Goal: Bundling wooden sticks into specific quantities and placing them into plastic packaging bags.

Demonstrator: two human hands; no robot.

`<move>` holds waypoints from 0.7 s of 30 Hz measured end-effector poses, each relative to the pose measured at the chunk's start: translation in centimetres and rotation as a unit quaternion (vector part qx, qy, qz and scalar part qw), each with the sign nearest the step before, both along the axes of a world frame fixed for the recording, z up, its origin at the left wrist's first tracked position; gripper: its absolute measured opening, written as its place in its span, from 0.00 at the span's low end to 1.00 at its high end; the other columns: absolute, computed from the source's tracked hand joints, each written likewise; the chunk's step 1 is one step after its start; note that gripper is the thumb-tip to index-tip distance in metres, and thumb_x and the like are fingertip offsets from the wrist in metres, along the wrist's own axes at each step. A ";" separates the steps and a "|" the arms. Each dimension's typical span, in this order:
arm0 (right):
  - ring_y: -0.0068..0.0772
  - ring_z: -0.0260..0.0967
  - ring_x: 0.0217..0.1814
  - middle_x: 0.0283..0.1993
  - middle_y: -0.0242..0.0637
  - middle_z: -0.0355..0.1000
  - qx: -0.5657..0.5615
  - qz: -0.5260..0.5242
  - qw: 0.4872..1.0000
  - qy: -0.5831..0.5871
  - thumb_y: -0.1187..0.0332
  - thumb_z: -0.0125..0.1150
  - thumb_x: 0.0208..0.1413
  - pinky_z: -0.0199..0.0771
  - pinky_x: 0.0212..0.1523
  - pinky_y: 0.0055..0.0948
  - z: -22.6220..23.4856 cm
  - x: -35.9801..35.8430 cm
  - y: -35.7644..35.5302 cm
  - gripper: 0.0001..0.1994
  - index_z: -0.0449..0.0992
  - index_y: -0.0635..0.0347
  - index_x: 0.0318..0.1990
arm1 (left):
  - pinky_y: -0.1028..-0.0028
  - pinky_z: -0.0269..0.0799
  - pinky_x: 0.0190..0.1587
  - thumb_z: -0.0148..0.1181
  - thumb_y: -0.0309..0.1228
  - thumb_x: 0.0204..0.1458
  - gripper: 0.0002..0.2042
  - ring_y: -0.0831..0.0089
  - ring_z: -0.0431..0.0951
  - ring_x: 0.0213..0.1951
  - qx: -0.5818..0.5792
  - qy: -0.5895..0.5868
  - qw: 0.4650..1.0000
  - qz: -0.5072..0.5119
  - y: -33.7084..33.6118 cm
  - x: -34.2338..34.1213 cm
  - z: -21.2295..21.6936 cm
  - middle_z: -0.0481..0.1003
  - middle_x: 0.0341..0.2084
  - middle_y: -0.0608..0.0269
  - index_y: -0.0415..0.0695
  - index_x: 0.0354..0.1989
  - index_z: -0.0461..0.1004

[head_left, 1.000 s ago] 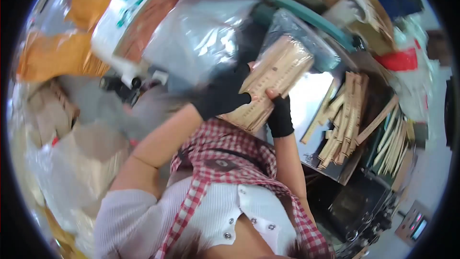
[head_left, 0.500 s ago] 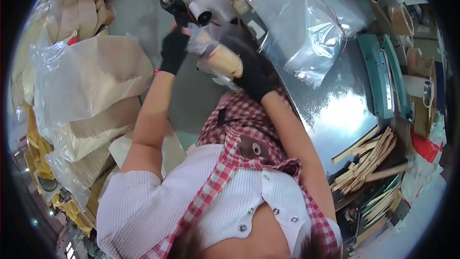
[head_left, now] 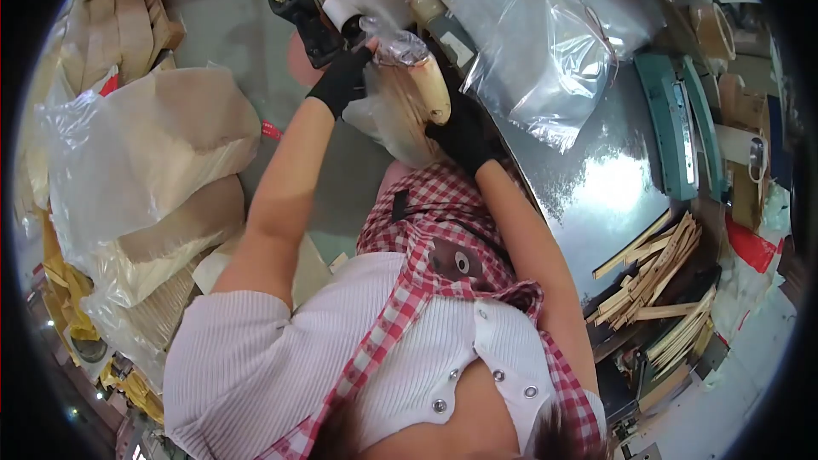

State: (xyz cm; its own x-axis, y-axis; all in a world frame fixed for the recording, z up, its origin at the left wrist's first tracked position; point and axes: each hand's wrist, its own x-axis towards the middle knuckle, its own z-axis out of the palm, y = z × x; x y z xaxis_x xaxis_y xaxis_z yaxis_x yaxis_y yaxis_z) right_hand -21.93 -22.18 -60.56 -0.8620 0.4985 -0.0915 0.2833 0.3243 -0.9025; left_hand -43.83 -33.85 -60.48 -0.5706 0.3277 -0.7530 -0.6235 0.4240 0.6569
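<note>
The bag of wooden sticks (head_left: 409, 102) sits upper centre of the frame, just off the bench (head_left: 596, 196) edge. It looks stiff inside, with slippery film outside, and seems best gripped round the bundle. The left hand (head_left: 341, 77) pinches the twisted neck; the right hand (head_left: 464, 132) clasps the underside. Sacks (head_left: 145, 162) crowd the left, and loose sticks (head_left: 656, 281) lie right.

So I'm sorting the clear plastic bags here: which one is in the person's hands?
The small clear bag packed with pale wooden sticks, gripped by both black-gloved hands, left hand and right hand. The big clear bag lies untouched on the metal table.
</note>
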 end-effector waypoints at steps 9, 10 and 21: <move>0.51 0.72 0.45 0.40 0.48 0.74 0.028 0.175 0.955 -0.237 0.61 0.65 0.38 0.72 0.45 0.42 -2.5 -3.6 0.8 0.22 0.76 0.55 0.44 | 0.70 0.71 0.39 0.56 0.30 0.53 0.10 0.61 0.77 0.36 -0.067 0.636 0.712 -0.290 -3.0 0.2 4.2 0.77 0.33 0.52 0.38 0.40 0.76; 0.50 0.72 0.46 0.42 0.49 0.74 0.139 0.175 0.929 -0.295 0.58 0.65 0.39 0.71 0.46 0.41 -3.4 -4.4 0.5 0.23 0.75 0.55 0.46 | 0.68 0.72 0.40 0.56 0.30 0.53 0.10 0.56 0.77 0.37 -0.028 0.697 0.642 -0.318 -2.3 1.3 4.7 0.77 0.33 0.49 0.37 0.38 0.77; 0.44 0.73 0.23 0.20 0.41 0.73 0.343 0.157 0.920 -0.108 0.67 0.59 0.35 0.72 0.27 0.39 1.8 3.2 -1.6 0.05 0.78 0.56 0.18 | 0.74 0.71 0.40 0.57 0.33 0.56 0.12 0.71 0.77 0.34 -0.027 0.652 0.723 -0.228 -3.6 -8.5 0.2 0.78 0.33 0.54 0.37 0.43 0.77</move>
